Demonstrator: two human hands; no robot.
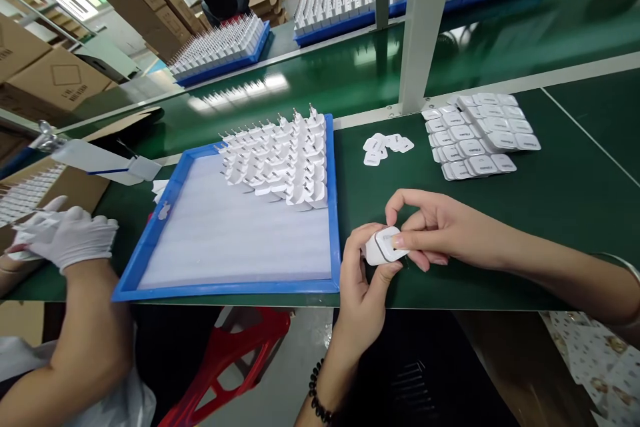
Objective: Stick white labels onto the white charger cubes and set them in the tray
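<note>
My left hand (pixel 361 280) grips a small white charger plug (pixel 383 247) just above the green table's front edge. My right hand (pixel 430 227) pinches the top face of the same plug with thumb and forefinger, where a thin film or label lies. A blue tray (pixel 227 288) lined with white foam sits to the left and holds several white plugs (pixel 280 160) standing prongs-up at its far end. A small heap of peeled white stickers (pixel 387 145) lies beyond my hands. Rows of white labels on sheets (pixel 480 135) lie to the right of them.
A co-worker's white-gloved hand (pixel 67 235) works at the left beside an open cardboard box (pixel 60 183). A white post (pixel 423 27) stands behind the label sheets. More blue trays of plugs (pixel 223 47) sit across the green conveyor belt (pixel 500 27). A red stool (pixel 227 353) is below.
</note>
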